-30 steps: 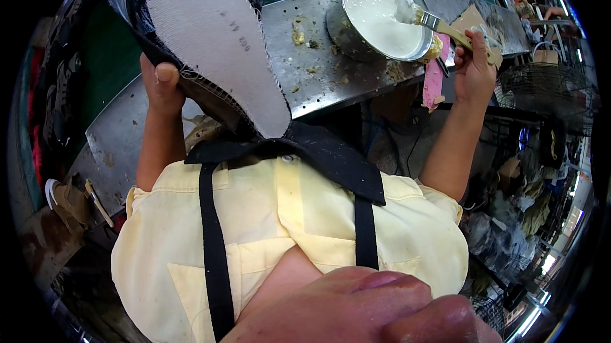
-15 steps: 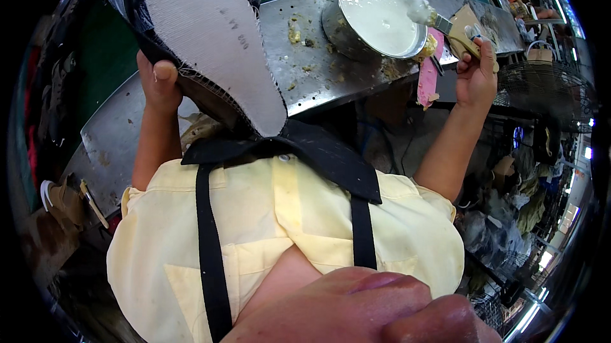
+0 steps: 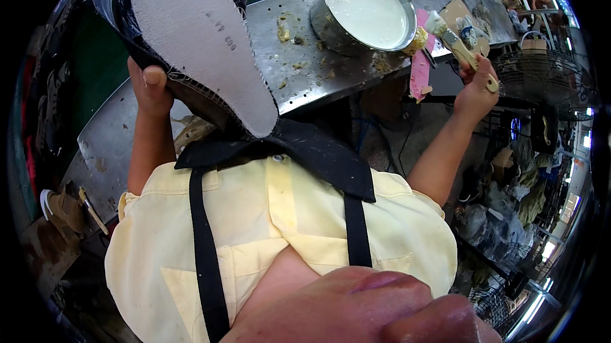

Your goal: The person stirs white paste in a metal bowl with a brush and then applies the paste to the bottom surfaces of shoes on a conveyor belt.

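Observation:
My left hand (image 3: 150,85) grips a dark shoe upper (image 3: 191,44), held bottom-up so its pale grey insole faces me. My right hand (image 3: 474,88) is shut on a wooden-handled brush (image 3: 459,44) whose tip carries white glue. The brush is lifted to the right of a round metal bowl (image 3: 368,6) filled with white glue. The bowl stands on a curved metal bench (image 3: 305,76) smeared with dried yellowish glue.
A pink strip (image 3: 420,69) hangs over the bench edge by the bowl. A wire basket (image 3: 541,76) and cluttered bags lie to the right. Shoe parts (image 3: 63,206) sit at lower left. My yellow shirt and black apron straps fill the foreground.
My right hand has drawn the brush out of the glue bowl and moved it right and away from the rim. The shoe in my left hand stays nearly still.

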Motion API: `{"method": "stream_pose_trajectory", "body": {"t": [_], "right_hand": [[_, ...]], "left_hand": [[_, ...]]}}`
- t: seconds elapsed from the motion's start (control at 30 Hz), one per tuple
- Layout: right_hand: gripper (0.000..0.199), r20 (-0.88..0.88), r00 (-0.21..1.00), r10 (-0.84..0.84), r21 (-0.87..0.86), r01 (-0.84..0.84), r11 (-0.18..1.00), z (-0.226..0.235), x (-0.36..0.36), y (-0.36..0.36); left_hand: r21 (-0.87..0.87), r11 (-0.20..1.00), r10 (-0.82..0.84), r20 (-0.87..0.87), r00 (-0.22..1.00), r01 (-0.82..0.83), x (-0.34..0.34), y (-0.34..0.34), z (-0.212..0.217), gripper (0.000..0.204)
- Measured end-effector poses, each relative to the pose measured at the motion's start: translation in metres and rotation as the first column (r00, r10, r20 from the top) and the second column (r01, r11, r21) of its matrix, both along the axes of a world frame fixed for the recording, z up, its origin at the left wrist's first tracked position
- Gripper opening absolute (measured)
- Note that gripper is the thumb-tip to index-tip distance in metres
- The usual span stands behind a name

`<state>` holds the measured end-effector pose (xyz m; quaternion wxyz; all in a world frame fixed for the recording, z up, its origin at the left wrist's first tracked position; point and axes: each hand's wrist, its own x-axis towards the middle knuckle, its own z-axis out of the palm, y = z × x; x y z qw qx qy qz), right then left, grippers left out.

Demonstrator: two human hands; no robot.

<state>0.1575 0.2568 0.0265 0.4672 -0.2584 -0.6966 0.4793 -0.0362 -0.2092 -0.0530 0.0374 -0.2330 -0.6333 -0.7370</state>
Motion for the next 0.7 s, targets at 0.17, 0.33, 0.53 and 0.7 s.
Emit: {"method": "stream_pose_trajectory", "body": {"t": [0.17, 0.33, 0.53, 0.7], "right_hand": [[0.017, 0.12, 0.99, 0.069, 0.323, -0.104, 0.941, -0.025, 0.003, -0.011], [0.014, 0.311, 0.95, 0.02, 0.676, -0.236, 0.698, -0.025, 0.008, -0.028], [0.017, 0.295, 0.956, -0.001, 0.705, -0.216, 0.675, -0.021, 0.014, -0.04], [0.016, 0.279, 0.96, -0.013, 0.679, -0.188, 0.709, -0.028, 0.014, -0.043]], "left_hand": [[-0.072, 0.997, 0.01, -0.043, 0.999, -0.013, 0.005, 0.002, 0.007, 0.097], [-0.092, 0.996, -0.017, -0.052, 0.998, 0.013, 0.009, 0.01, 0.017, 0.094], [0.008, 0.998, 0.056, -0.039, 0.998, -0.055, 0.005, 0.007, 0.006, 0.09], [0.028, 1.0, 0.006, -0.043, 0.999, -0.005, 0.006, 0.01, 0.009, 0.087]]}}
